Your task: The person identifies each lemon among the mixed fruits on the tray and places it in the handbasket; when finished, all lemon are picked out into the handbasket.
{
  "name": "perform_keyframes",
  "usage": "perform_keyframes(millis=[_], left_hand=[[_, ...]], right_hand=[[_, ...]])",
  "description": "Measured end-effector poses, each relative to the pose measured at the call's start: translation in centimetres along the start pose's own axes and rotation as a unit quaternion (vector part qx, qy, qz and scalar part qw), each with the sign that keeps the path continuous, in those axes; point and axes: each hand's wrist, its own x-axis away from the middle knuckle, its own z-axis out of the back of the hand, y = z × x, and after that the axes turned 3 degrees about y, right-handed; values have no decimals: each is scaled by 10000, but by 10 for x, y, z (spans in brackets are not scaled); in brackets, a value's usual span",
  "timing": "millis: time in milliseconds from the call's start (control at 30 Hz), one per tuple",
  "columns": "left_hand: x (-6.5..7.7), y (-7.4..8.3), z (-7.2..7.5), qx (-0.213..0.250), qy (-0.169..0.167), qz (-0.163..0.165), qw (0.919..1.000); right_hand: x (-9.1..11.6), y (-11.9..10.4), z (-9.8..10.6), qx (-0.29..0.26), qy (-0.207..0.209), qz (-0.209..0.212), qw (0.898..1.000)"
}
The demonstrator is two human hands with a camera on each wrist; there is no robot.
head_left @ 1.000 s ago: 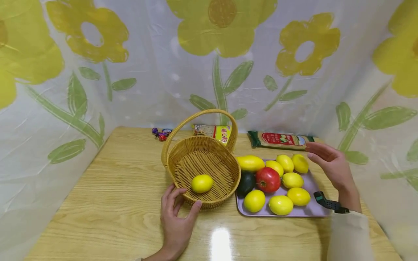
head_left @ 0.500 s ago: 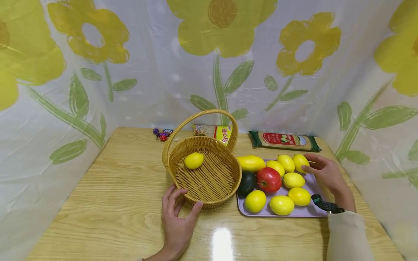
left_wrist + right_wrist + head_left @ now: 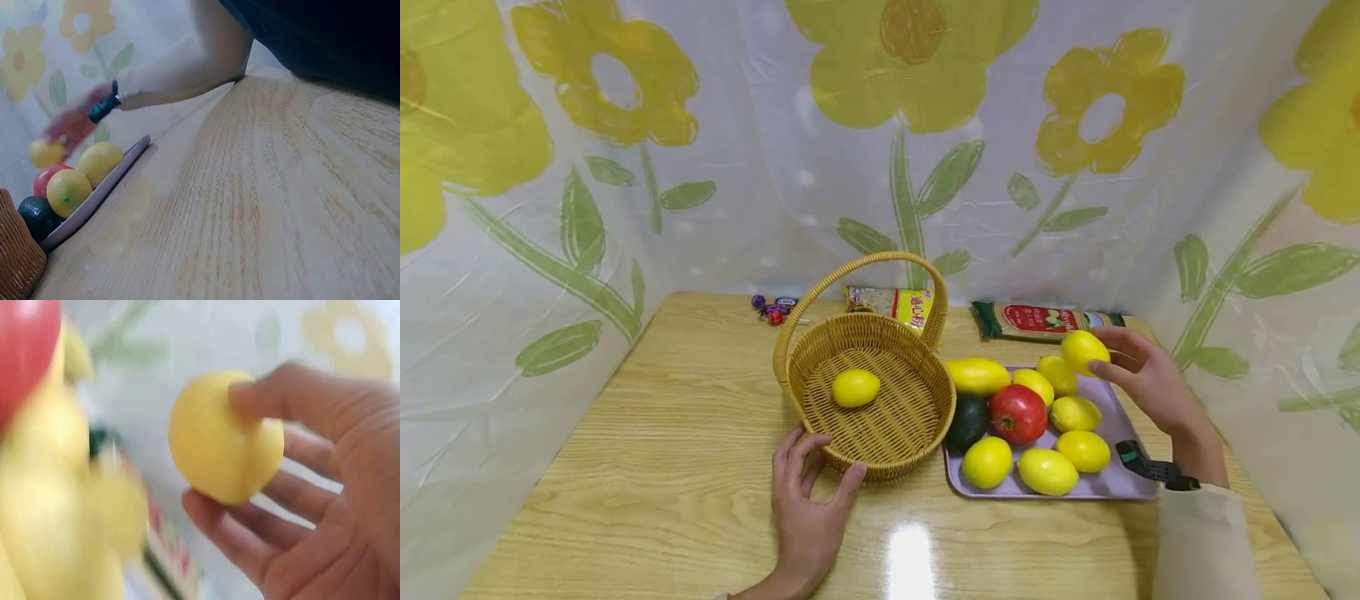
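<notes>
My right hand [image 3: 1150,379] pinches a lemon [image 3: 1085,352] between thumb and fingers, raised over the back right corner of a purple tray [image 3: 1123,483]. In the right wrist view, the thumb presses one side of that lemon [image 3: 212,437] with fingers behind and below. Several more lemons [image 3: 1048,472], a red pomegranate [image 3: 1018,413], a dark avocado [image 3: 967,421] and a long yellow fruit [image 3: 977,376] sit on the tray. My left hand [image 3: 811,508] holds the front rim of a wicker basket [image 3: 887,467]. Inside the basket lies one lemon [image 3: 856,388].
Behind the basket lies a yellow food packet [image 3: 912,308], with wrapped lollipops [image 3: 773,313] to its left. A green-ended noodle pack [image 3: 1037,322] lies behind the tray. Flowered cloth [image 3: 737,167] encloses the table. The basket's arched handle [image 3: 880,256] stands upright.
The right hand has reached to the tray's back right lemon, taken hold of it and lifted it. The basket's lemon has rolled backward, then slightly forward again. The left hand stays put.
</notes>
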Motion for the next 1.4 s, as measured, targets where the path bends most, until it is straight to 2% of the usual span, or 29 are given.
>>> perform_keyframes(millis=[67, 133, 267, 333, 367, 467, 600, 733, 833, 900, 1000, 1067, 1233, 1400], left_hand=[[0, 0, 0, 3, -25, 38, 10000], [0, 1, -1, 10, -48, 66, 10000], [-1, 1, -2, 5, -63, 50, 10000], [-2, 1, -3, -7, -60, 41, 10000], [-2, 1, -3, -17, -62, 46, 10000], [-3, 1, -4, -22, -77, 64, 9999], [-3, 2, -5, -47, -93, 97, 9999], [-3, 2, -5, -53, -80, 86, 9999], [-3, 0, -4, -43, -55, 44, 10000], [-3, 0, -4, -42, -33, 12, 10000], [-3, -1, -4, -49, -13, -1, 10000], [-3, -1, -4, -52, -6, 19, 10000], [-2, 0, -2, -97, -12, 101, 9999], [-1, 0, -1, -85, -21, 62, 9999]], right_hand=[[-2, -24, -12, -330, -303, 353, 9984], [-4, -47, -29, -674, -772, 695, 9923], [-5, -83, -76, -1315, -1762, 1115, 9691], [-4, -95, -100, -1433, -2160, 1218, 9581], [-3, -100, -111, -1371, -2269, 1254, 9560], [2, -111, -138, -946, -2378, 1398, 9565], [11, -121, -160, -221, -2223, 1543, 9624], [16, -128, -168, -345, -2304, 1605, 9592], [13, -127, -163, -798, -2337, 1542, 9567], [7, -122, -151, -1201, -2236, 1436, 9565], [-4, -104, -122, -1752, -1869, 1338, 9573], [-11, -86, -100, -1888, -1409, 1221, 9642], [-14, -39, -48, -1514, -353, 719, 9852], [-11, -3, -21, -936, -15, 109, 9956]])
